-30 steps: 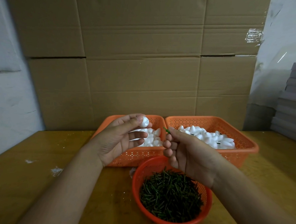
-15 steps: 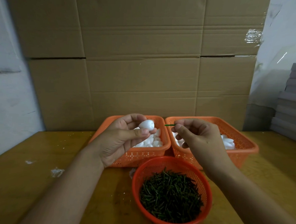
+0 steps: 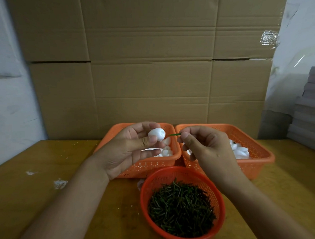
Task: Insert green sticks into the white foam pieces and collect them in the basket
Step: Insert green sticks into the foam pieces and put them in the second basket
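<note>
My left hand (image 3: pixel 132 147) pinches a white egg-shaped foam piece (image 3: pixel 156 134) between thumb and fingers, above the left orange basket (image 3: pixel 151 165). A thin green stick (image 3: pixel 174 134) is pinched in my right hand (image 3: pixel 204 147), its tip pointing left with a small gap to the foam piece. Both orange rectangular baskets, left and right (image 3: pixel 255 164), hold loose white foam pieces (image 3: pixel 241 151). Closer to me, a round red basket (image 3: pixel 183 175) is filled with several green sticks (image 3: pixel 181 207).
The baskets stand on a wooden table (image 3: pixel 43 187) with white crumbs at the left (image 3: pixel 60 184). Large cardboard boxes (image 3: pixel 148 65) form a wall right behind the baskets. Stacked grey sheets (image 3: pixel 308 110) sit at the far right.
My right hand rose from over the round basket and turned, bringing the green stick level with the foam piece. My left hand turned the foam piece toward the stick.
</note>
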Available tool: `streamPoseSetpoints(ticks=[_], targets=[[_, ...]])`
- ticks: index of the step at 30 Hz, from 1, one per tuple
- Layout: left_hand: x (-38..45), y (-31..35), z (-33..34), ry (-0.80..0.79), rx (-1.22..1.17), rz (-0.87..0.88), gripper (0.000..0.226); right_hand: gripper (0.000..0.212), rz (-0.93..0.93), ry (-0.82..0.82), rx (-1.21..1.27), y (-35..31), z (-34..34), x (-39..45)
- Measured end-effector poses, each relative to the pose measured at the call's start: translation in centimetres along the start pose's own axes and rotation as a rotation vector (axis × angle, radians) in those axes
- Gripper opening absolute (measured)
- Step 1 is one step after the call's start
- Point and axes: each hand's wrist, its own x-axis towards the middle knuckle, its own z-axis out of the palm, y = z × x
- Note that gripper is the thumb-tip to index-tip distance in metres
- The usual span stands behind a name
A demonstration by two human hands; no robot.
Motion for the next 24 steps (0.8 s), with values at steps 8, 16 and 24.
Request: streamPoseSetpoints(ticks=[8, 16, 24], targets=[[-0.1, 0.0, 0.4, 0.033, 0.054, 0.006, 0.034, 0.012, -0.010, 0.010, -0.048, 0.0, 0.3, -0.3], [-0.1, -0.1, 0.7, 0.042, 0.113, 0.024, 0.034, 0.014, -0.012, 0.024, -0.076, -0.3, 0.6, -0.4], [0.0, -0.3, 1.2, 0.050, 0.172, 0.054, 0.031, 0.013, -0.005, 0.036, -0.089, -0.3, 0.7, -0.6]])
